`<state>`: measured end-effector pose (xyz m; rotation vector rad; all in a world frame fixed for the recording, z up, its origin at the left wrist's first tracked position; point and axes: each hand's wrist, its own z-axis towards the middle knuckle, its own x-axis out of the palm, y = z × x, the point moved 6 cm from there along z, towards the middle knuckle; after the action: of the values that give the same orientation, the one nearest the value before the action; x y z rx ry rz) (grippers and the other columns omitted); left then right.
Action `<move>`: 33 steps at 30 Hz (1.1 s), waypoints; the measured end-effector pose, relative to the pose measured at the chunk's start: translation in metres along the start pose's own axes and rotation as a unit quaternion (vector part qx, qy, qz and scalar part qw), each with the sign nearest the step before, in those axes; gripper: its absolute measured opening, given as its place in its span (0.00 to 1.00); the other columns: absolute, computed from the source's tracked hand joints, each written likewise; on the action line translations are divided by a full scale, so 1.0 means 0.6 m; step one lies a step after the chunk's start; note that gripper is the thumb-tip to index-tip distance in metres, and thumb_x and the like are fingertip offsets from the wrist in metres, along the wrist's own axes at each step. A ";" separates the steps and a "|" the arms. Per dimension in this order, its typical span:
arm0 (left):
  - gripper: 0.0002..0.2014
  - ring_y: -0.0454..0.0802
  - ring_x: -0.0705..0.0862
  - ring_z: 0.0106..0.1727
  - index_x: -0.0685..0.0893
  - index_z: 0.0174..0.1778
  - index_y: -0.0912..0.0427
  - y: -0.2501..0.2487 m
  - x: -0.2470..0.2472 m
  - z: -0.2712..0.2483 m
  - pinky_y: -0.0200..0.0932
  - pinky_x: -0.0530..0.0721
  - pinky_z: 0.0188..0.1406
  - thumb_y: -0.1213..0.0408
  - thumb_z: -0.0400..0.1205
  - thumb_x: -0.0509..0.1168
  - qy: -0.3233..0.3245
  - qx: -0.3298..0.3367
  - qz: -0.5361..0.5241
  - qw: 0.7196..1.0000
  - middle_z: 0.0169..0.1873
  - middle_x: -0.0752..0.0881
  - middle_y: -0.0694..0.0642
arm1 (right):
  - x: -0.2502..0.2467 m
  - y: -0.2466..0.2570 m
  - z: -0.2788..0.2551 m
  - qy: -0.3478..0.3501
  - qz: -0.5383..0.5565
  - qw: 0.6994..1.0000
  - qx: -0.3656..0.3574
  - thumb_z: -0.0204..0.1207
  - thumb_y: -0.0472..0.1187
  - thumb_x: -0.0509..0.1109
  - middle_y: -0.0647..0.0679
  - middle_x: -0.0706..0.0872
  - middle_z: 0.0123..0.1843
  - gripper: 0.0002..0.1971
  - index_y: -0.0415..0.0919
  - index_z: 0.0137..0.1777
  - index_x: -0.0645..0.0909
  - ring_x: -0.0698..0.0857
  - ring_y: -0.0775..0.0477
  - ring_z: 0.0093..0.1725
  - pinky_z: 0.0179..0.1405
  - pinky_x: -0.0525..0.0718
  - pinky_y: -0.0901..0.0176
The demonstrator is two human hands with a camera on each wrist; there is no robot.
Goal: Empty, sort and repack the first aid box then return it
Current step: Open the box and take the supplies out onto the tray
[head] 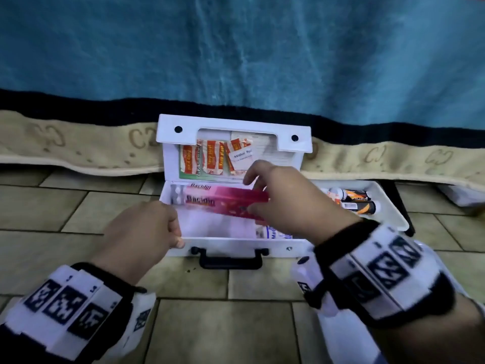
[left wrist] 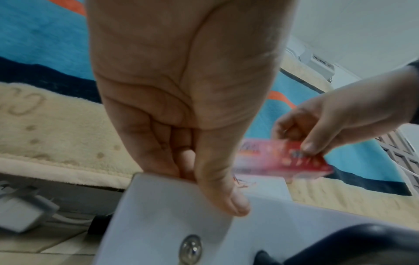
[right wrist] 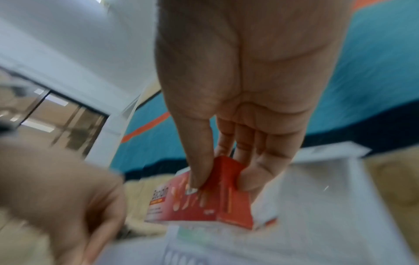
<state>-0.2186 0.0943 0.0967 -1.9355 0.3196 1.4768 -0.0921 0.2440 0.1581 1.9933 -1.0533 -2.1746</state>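
Observation:
A white first aid box (head: 236,246) lies open on the tiled floor, its lid (head: 233,132) propped upright with plaster packets (head: 214,160) tucked inside. My right hand (head: 265,198) pinches the right end of a long pink-red carton (head: 225,202) and holds it over the box; a white blister strip (head: 177,195) lies at the carton's left end. In the right wrist view my thumb and fingers grip the carton (right wrist: 204,204). My left hand (head: 170,227) holds the box's front-left rim, thumb on the outer wall (left wrist: 172,215). A packet (head: 270,232) lies in the box's right corner.
A white tray (head: 393,206) to the right of the box holds tubes (head: 354,199). A blue blanket with a cream border (head: 78,145) hangs behind the box. A black handle (head: 231,260) sticks out from the box's front wall. Tiled floor lies in front.

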 end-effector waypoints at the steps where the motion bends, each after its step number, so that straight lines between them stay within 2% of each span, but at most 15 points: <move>1: 0.12 0.44 0.82 0.36 0.82 0.24 0.50 -0.002 0.000 -0.001 0.41 0.77 0.34 0.58 0.66 0.80 -0.003 0.001 0.001 1.000 0.31 0.84 0.45 | -0.032 -0.014 -0.022 -0.030 0.037 0.999 0.014 0.70 0.33 0.74 0.53 0.85 0.44 0.17 0.50 0.54 0.76 0.86 0.52 0.38 0.35 0.83 0.58; 2: 0.12 0.45 0.82 0.35 0.81 0.24 0.51 -0.003 0.000 -0.003 0.42 0.79 0.35 0.58 0.67 0.79 -0.005 0.001 0.005 1.000 0.31 0.84 0.45 | -0.062 -0.033 -0.048 -0.062 0.073 0.995 0.031 0.68 0.34 0.76 0.56 0.85 0.40 0.17 0.52 0.51 0.76 0.86 0.57 0.35 0.36 0.84 0.59; 4: 0.12 0.45 0.82 0.35 0.81 0.25 0.50 -0.007 0.000 -0.005 0.44 0.81 0.37 0.58 0.67 0.79 -0.001 0.003 0.023 1.000 0.30 0.84 0.46 | -0.111 -0.081 -0.102 -0.119 0.110 0.984 0.068 0.64 0.33 0.79 0.55 0.85 0.38 0.19 0.54 0.49 0.77 0.85 0.59 0.33 0.36 0.83 0.62; 7: 0.12 0.46 0.83 0.34 0.81 0.27 0.48 -0.014 -0.002 -0.004 0.45 0.82 0.38 0.59 0.67 0.79 0.016 0.017 0.032 0.999 0.30 0.84 0.46 | -0.148 -0.175 -0.177 -0.160 0.058 0.973 0.155 0.61 0.34 0.81 0.54 0.86 0.40 0.22 0.55 0.51 0.78 0.85 0.59 0.35 0.31 0.79 0.64; 9: 0.13 0.43 0.82 0.34 0.80 0.28 0.46 -0.032 -0.001 -0.004 0.43 0.82 0.36 0.63 0.67 0.79 0.023 0.051 0.018 0.998 0.30 0.84 0.44 | -0.153 -0.237 -0.216 -0.145 -0.020 0.967 0.210 0.61 0.37 0.82 0.52 0.87 0.40 0.20 0.55 0.49 0.80 0.84 0.57 0.34 0.32 0.75 0.68; 12: 0.12 0.37 0.82 0.33 0.82 0.29 0.45 -0.072 0.008 -0.008 0.41 0.79 0.35 0.64 0.69 0.78 0.028 0.108 -0.013 0.994 0.29 0.84 0.42 | -0.153 -0.312 -0.253 -0.121 -0.092 0.954 0.258 0.60 0.36 0.82 0.52 0.87 0.34 0.16 0.56 0.38 0.82 0.85 0.50 0.36 0.31 0.73 0.67; 16: 0.12 0.35 0.83 0.30 0.82 0.25 0.46 -0.097 0.025 -0.005 0.43 0.83 0.36 0.64 0.69 0.77 0.029 0.122 0.006 0.992 0.24 0.85 0.39 | -0.142 -0.373 -0.271 -0.100 -0.118 0.941 0.302 0.64 0.32 0.78 0.51 0.83 0.33 0.12 0.51 0.38 0.83 0.77 0.57 0.31 0.27 0.68 0.73; 18: 0.13 0.36 0.83 0.29 0.81 0.25 0.47 -0.096 0.029 0.000 0.43 0.82 0.35 0.65 0.69 0.77 0.028 0.110 0.005 0.994 0.23 0.85 0.41 | -0.128 -0.387 -0.262 -0.076 -0.128 0.942 0.301 0.66 0.31 0.74 0.48 0.85 0.37 0.10 0.48 0.41 0.85 0.79 0.54 0.32 0.29 0.71 0.66; 21: 0.12 0.42 0.84 0.30 0.83 0.25 0.51 -0.092 0.030 0.004 0.42 0.79 0.32 0.65 0.69 0.78 0.035 0.092 -0.026 0.995 0.23 0.86 0.46 | -0.107 -0.395 -0.231 -0.054 -0.156 0.947 0.274 0.65 0.31 0.72 0.44 0.87 0.45 0.12 0.44 0.47 0.87 0.84 0.42 0.44 0.40 0.75 0.59; 25: 0.13 0.44 0.84 0.31 0.83 0.24 0.51 -0.073 0.025 0.003 0.44 0.81 0.33 0.56 0.65 0.81 0.024 0.073 -0.030 0.997 0.24 0.86 0.47 | -0.093 -0.401 -0.201 -0.079 -0.168 0.938 0.293 0.68 0.34 0.72 0.39 0.81 0.56 0.17 0.41 0.58 0.83 0.83 0.36 0.54 0.52 0.79 0.53; 27: 0.13 0.45 0.84 0.30 0.83 0.24 0.52 -0.057 0.021 0.002 0.46 0.83 0.34 0.55 0.63 0.82 0.023 0.060 -0.039 0.997 0.23 0.86 0.47 | -0.088 -0.404 -0.199 -0.079 -0.173 0.930 0.315 0.71 0.36 0.72 0.40 0.79 0.58 0.18 0.41 0.61 0.81 0.82 0.36 0.56 0.53 0.79 0.53; 30: 0.12 0.45 0.84 0.28 0.85 0.21 0.52 -0.030 0.013 -0.001 0.48 0.84 0.33 0.60 0.62 0.83 0.016 0.048 -0.053 0.997 0.21 0.85 0.46 | -0.090 -0.389 -0.194 -0.070 -0.179 0.925 0.326 0.71 0.43 0.74 0.40 0.81 0.56 0.17 0.41 0.59 0.82 0.83 0.37 0.54 0.47 0.77 0.54; 33: 0.11 0.43 0.85 0.30 0.86 0.22 0.45 -0.011 0.006 -0.004 0.46 0.84 0.35 0.60 0.62 0.82 0.011 0.035 -0.059 0.998 0.22 0.86 0.44 | -0.107 -0.324 -0.161 -0.087 -0.172 0.942 0.275 0.69 0.44 0.76 0.43 0.86 0.48 0.16 0.40 0.55 0.83 0.83 0.41 0.47 0.43 0.77 0.56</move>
<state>-0.2118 0.0983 0.0958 -1.8836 0.2587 1.3510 0.0878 0.3776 0.1260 2.3928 -1.5953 -2.4719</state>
